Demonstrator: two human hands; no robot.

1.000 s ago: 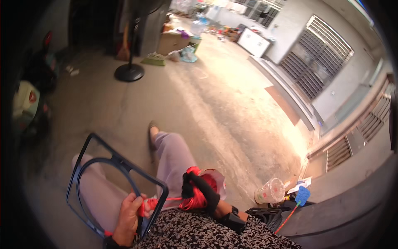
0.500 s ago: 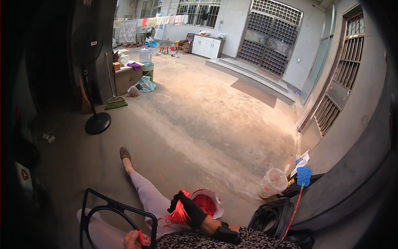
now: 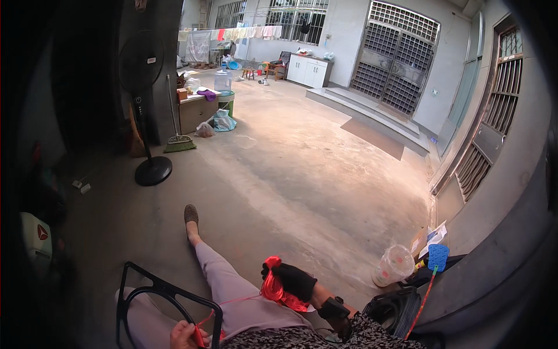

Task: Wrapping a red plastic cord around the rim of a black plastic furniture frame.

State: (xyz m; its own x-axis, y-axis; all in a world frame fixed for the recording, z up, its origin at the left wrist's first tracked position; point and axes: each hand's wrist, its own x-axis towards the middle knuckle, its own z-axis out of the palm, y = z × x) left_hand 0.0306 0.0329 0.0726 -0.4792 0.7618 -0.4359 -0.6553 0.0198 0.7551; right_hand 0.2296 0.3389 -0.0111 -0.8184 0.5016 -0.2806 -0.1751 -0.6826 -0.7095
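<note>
A bundle of shiny red plastic ribbon (image 3: 271, 288) is gripped in my right hand (image 3: 297, 281), which wears a black glove. From it a thin red strand runs left to a black frame (image 3: 157, 285) with a round opening, leaning over my left thigh. At that frame's lower right, my bare left hand (image 3: 182, 335) is closed on a short red piece (image 3: 200, 336), whose exact kind I cannot make out. My left fingers are right beside the frame's side bar. More red ribbon sits below the glove, where my hand and sleeve mostly hide a pale container.
On the right stand stacked black frames (image 3: 390, 311), a clear plastic tub (image 3: 393, 265) and a blue fly swatter (image 3: 437, 257). A standing fan (image 3: 153, 170) and a broom (image 3: 180, 143) are at the left. My outstretched leg (image 3: 218, 267) crosses the floor ahead.
My right hand has moved right, drawing the red strand out long toward the frame. The bundle now hangs differently and the pale container is mostly covered. The whole view has shifted slightly.
</note>
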